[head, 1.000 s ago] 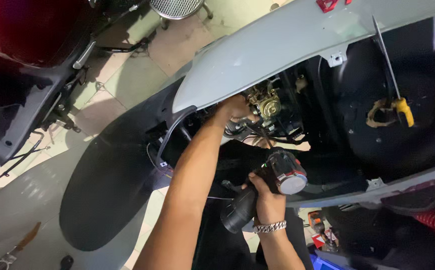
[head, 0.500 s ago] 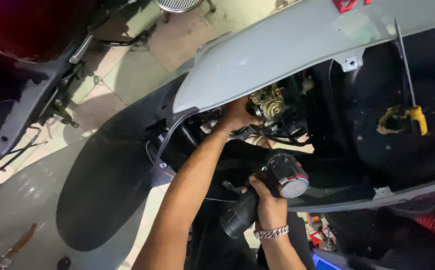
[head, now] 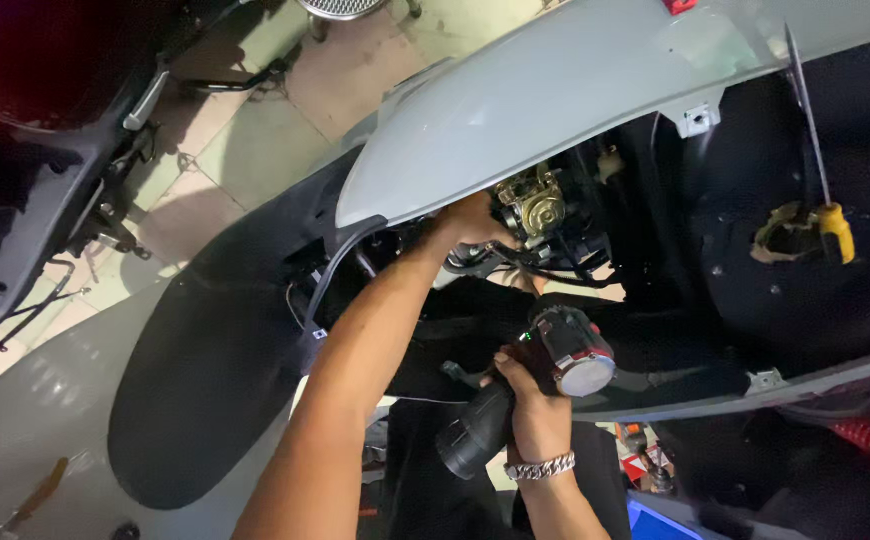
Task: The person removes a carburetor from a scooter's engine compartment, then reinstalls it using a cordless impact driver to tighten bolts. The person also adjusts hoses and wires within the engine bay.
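The left hand [head: 470, 222] reaches far in under the grey scooter panel [head: 555, 100], fingers curled on a hose beside the brass carburettor [head: 533, 205]; how tight they close is hidden. Nearer, the right hand [head: 533, 410] wraps fully around a black power driver [head: 545, 375]. If the driver kicks, it could pinch those fingers or snag nearby wiring.

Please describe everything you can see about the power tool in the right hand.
The power tool is a cordless driver with a black body, a red ring and a round silver rear cap. A small green light glows on it. The right hand grips its black handle, and its nose points into the dark open scooter body. Its tip is hidden.
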